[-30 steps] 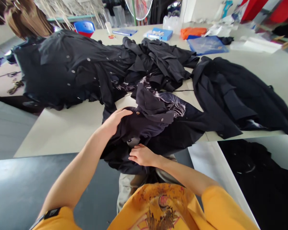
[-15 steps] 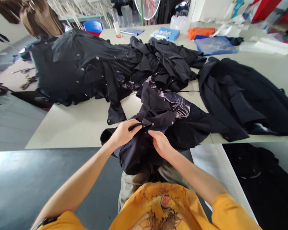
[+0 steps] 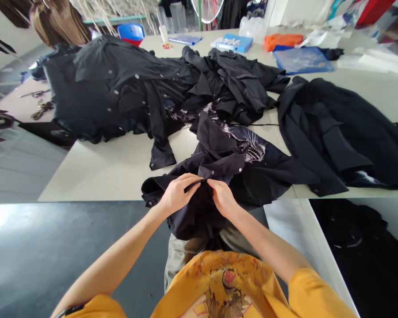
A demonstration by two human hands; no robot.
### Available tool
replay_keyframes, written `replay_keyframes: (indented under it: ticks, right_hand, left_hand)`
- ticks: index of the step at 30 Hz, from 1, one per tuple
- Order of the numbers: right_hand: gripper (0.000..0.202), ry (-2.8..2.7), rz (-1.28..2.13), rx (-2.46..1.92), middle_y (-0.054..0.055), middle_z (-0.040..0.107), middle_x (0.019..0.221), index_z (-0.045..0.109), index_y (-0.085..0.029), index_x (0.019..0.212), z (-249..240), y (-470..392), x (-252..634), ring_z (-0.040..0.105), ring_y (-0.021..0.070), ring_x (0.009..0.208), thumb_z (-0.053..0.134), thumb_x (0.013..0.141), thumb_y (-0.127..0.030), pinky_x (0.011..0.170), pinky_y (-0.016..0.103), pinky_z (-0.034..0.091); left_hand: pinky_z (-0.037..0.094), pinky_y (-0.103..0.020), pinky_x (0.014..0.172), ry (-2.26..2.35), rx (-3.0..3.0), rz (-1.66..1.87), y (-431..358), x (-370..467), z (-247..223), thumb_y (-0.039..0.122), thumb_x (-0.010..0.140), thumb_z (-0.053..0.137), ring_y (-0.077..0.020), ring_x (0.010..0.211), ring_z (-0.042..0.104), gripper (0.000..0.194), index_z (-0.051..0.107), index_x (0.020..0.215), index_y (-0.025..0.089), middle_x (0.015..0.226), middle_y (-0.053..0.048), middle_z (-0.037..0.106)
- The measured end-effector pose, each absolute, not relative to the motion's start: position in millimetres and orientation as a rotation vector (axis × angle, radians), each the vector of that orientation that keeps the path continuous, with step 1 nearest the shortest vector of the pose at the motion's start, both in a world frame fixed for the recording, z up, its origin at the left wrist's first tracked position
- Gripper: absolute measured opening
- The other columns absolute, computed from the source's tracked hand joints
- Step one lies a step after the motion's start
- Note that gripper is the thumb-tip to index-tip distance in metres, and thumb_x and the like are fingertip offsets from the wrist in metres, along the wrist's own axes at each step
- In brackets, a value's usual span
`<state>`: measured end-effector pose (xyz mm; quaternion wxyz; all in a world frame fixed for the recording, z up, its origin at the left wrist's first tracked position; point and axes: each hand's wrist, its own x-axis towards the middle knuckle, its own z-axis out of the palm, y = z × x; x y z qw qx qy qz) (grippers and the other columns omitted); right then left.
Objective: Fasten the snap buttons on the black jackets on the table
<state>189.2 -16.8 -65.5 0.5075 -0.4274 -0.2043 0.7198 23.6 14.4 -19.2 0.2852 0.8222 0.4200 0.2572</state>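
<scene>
A black garment [image 3: 265, 181] with snap buttons and a pale printed lining lies at the table's front edge, and part of it hangs over towards my lap. My left hand [image 3: 181, 192] pinches a folded edge of the cloth between thumb and fingers. Close beside it, my right hand [image 3: 221, 196] grips the same edge, and the fingertips of both hands nearly meet. Just beyond the hands, the garment's collar-like flap with two silvery snaps lies on top.
A large heap of black garments [image 3: 99, 88] covers the table's [image 3: 93, 172] back left. Another black jacket [image 3: 338, 128] lies at the right. Behind are a blue box [image 3: 240, 43], an orange bundle [image 3: 281, 41] and scissors [image 3: 36, 93]. Dark cloth [image 3: 361, 247] fills a lower space at right.
My left hand has moved right and slightly down, closer to my right hand, bringing the cloth edge with it. The view has shifted slightly.
</scene>
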Motion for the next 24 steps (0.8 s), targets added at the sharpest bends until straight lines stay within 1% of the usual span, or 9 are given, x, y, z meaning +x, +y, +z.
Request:
replay_keyframes:
  ticks: [4, 7, 9, 12, 16, 19, 21, 23, 24]
  right_hand:
    - [0.029, -0.615, 1.67, -1.112, -0.003, 0.054, 0.061, 0.056, -0.019, 0.066, -68, -21, 189, 0.045, 0.0129, 0.06, 0.066, 0.076, -0.044, 0.061, 0.027, 0.038]
    - [0.034, -0.847, 1.584, -1.22, -0.005, 0.045, 0.058, 0.05, -0.019, 0.063, -63, -24, 188, 0.038, 0.0117, 0.058, 0.058, 0.083, -0.046, 0.057, 0.026, 0.03]
    - [0.036, -0.994, 1.533, -1.24, -0.004, 0.044, 0.059, 0.048, -0.019, 0.063, -59, -25, 187, 0.038, 0.0121, 0.059, 0.052, 0.088, -0.046, 0.057, 0.026, 0.028]
    - [0.038, -1.275, 1.378, -1.249, -0.003, 0.048, 0.062, 0.051, -0.019, 0.066, -57, -23, 186, 0.044, 0.0134, 0.061, 0.045, 0.095, -0.043, 0.059, 0.026, 0.03]
    - [0.04, -1.801, 1.066, -1.237, 0.001, 0.06, 0.07, 0.056, -0.019, 0.073, -72, -16, 197, 0.054, 0.0155, 0.068, 0.04, 0.102, -0.04, 0.066, 0.026, 0.036]
    - [0.035, -2.19, 0.874, -1.188, 0.005, 0.065, 0.078, 0.062, -0.018, 0.079, -89, -8, 218, 0.059, 0.0181, 0.074, 0.048, 0.101, -0.041, 0.073, 0.029, 0.04]
    - [0.029, -2.359, 0.725, -1.142, 0.009, 0.068, 0.09, 0.066, -0.016, 0.089, -95, -1, 237, 0.061, 0.0213, 0.084, 0.056, 0.097, -0.043, 0.081, 0.032, 0.043]
    - [0.032, -2.44, 0.597, -1.139, 0.011, 0.068, 0.097, 0.068, -0.015, 0.097, -96, 7, 255, 0.062, 0.0237, 0.091, 0.058, 0.096, -0.045, 0.088, 0.036, 0.042]
    - [0.035, -2.459, 0.567, -1.158, 0.011, 0.068, 0.096, 0.069, -0.015, 0.096, -95, 12, 263, 0.062, 0.0243, 0.092, 0.057, 0.096, -0.047, 0.091, 0.038, 0.042]
  left_hand:
    - [0.053, -0.031, 0.097, 1.072, 2.322, 0.655, 9, 22, -25, 0.028, 0.099, 0.051, -0.0186, 0.105, 0.066, 0.022, 0.066, 0.114, 0.022, 0.114, -0.006, 0.068]
    - [0.055, -0.033, 0.087, 1.118, 2.292, 0.582, 7, 21, -25, 0.034, 0.094, 0.06, -0.0202, 0.098, 0.066, 0.021, 0.062, 0.11, 0.02, 0.107, -0.006, 0.066]
    - [0.055, -0.033, 0.082, 1.168, 2.249, 0.545, 9, 20, -25, 0.038, 0.089, 0.065, -0.0211, 0.092, 0.065, 0.026, 0.06, 0.107, 0.02, 0.101, -0.005, 0.065]
    - [0.054, -0.033, 0.081, 1.224, 2.132, 0.568, 13, 18, -27, 0.037, 0.088, 0.064, -0.0203, 0.088, 0.064, 0.023, 0.059, 0.103, 0.02, 0.096, -0.003, 0.066]
    - [0.052, -0.029, 0.079, 1.215, 2.0, 0.588, 15, 15, -34, 0.035, 0.09, 0.061, -0.0179, 0.083, 0.065, 0.016, 0.061, 0.094, 0.019, 0.089, -0.001, 0.068]
    - [0.052, -0.028, 0.078, 1.172, 2.0, 0.586, 15, 11, -32, 0.036, 0.09, 0.063, -0.0166, 0.08, 0.065, 0.016, 0.063, 0.091, 0.019, 0.087, 0.0, 0.068]
    - [0.052, -0.027, 0.078, 1.189, 2.03, 0.656, 15, 6, -23, 0.035, 0.088, 0.065, -0.0166, 0.081, 0.065, 0.016, 0.064, 0.09, 0.02, 0.088, 0.0, 0.069]
    - [0.052, -0.027, 0.079, 1.216, 2.073, 0.784, 16, 0, -9, 0.032, 0.087, 0.068, -0.0168, 0.083, 0.066, 0.013, 0.065, 0.09, 0.02, 0.089, 0.0, 0.07]
    - [0.052, -0.027, 0.08, 1.233, 2.088, 0.869, 17, -3, -1, 0.03, 0.086, 0.069, -0.0167, 0.083, 0.066, 0.011, 0.066, 0.089, 0.02, 0.089, 0.0, 0.07]
